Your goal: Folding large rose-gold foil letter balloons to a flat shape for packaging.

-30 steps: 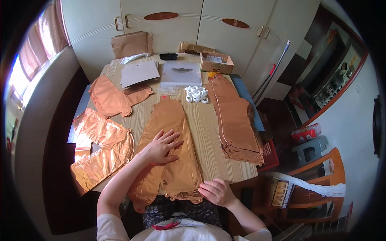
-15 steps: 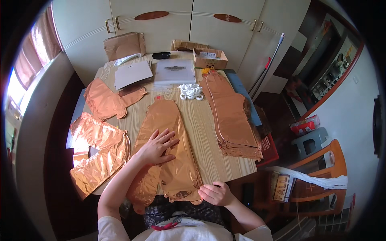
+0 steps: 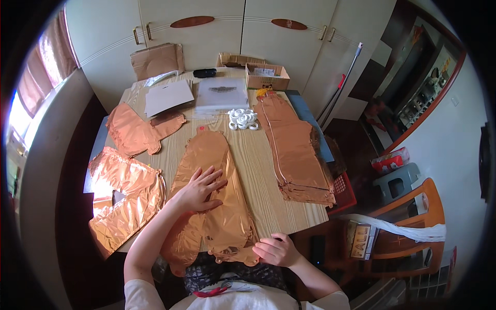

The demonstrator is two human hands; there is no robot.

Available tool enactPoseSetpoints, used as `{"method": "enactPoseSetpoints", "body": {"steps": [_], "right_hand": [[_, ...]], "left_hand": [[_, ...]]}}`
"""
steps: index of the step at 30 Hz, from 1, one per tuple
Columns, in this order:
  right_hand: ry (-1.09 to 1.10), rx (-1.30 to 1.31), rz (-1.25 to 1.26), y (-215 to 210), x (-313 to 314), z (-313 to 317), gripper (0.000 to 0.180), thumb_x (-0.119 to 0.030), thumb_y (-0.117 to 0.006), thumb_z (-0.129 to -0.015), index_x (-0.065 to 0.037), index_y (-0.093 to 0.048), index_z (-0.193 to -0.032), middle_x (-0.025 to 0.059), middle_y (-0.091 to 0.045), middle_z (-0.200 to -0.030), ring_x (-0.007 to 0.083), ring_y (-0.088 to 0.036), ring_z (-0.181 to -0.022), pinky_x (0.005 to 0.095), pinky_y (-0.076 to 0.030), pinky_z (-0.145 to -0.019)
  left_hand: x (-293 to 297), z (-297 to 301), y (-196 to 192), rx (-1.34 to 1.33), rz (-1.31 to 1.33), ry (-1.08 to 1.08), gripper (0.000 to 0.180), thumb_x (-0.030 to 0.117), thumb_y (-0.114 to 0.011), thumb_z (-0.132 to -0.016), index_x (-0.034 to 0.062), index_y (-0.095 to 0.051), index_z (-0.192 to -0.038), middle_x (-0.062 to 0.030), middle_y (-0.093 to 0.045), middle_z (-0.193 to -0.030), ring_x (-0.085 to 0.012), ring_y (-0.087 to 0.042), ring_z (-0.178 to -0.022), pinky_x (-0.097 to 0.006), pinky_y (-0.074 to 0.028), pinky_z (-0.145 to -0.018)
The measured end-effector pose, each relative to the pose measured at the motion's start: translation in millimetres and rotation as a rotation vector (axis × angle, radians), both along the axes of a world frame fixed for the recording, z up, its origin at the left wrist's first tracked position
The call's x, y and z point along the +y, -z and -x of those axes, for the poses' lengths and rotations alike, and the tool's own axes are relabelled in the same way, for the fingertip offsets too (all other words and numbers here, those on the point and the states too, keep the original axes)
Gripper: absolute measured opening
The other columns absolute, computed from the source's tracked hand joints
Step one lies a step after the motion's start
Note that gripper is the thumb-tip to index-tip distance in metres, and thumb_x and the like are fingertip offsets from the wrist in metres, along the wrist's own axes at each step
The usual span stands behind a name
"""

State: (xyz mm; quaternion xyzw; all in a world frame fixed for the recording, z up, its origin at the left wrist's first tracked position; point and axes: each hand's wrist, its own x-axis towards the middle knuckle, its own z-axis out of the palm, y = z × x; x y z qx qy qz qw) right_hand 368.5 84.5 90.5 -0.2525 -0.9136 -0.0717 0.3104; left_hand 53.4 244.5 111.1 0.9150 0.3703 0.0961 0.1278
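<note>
A flat copper-coloured foil balloon (image 3: 230, 225), uninflated, lies on the near part of the table and hangs past its front edge toward my lap. My left hand (image 3: 200, 190) rests on its middle with the fingers spread. At the balloon's near right corner, my right hand (image 3: 278, 250) is closed on the foil edge, thumb and fingers together. To the left are a shiny crumpled foil balloon (image 3: 132, 178) and another folded foil balloon (image 3: 132, 129) behind it. A stack of flat copper foil balloons (image 3: 297, 150) lies on the right side.
White ribbon rolls (image 3: 242, 119) sit mid-table. Behind them are grey cards (image 3: 168, 98), clear plastic bags (image 3: 222, 95), a black object (image 3: 204, 73) and a small cardboard box (image 3: 267, 80). A wooden chair (image 3: 431, 217) with white strands on it stands at the right, near a red basket (image 3: 345, 191).
The whole view has shifted slightly. Both hands keep their places on the foil balloon.
</note>
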Motion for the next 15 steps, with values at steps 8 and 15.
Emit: {"method": "enactPoseSetpoints", "body": {"steps": [8, 15], "right_hand": [[-0.006, 0.036, 0.377, -33.0, 75.0, 10.0, 0.05, -0.034, -0.059, -0.093, -0.001, -0.053, -0.131, 0.0159, -0.054, -0.133, 0.0299, -0.051, -0.125, 0.0429, -0.038, -0.107], [0.02, -0.068, 0.494, -3.9, 156.6, 58.2, 0.057, -0.031, -0.051, -0.097, 0.006, -0.042, -0.139, 0.0226, -0.039, -0.148, 0.0332, -0.035, -0.14, 0.0425, -0.027, -0.116]], "left_hand": [[-1.6, 0.8, 0.4, -0.007, -0.029, 0.005, 0.071, 0.047, -0.064, -0.085, 0.0119, -0.045, -0.143, -0.0198, -0.036, -0.151, -0.0415, -0.025, -0.143, -0.06, -0.018, -0.114], [0.5, -0.3, 2.6, -0.074, -0.059, 0.026, 0.072, 0.043, -0.069, -0.08, 0.011, -0.048, -0.14, -0.0216, -0.039, -0.148, -0.0442, -0.031, -0.14, -0.062, -0.022, -0.11]]}}
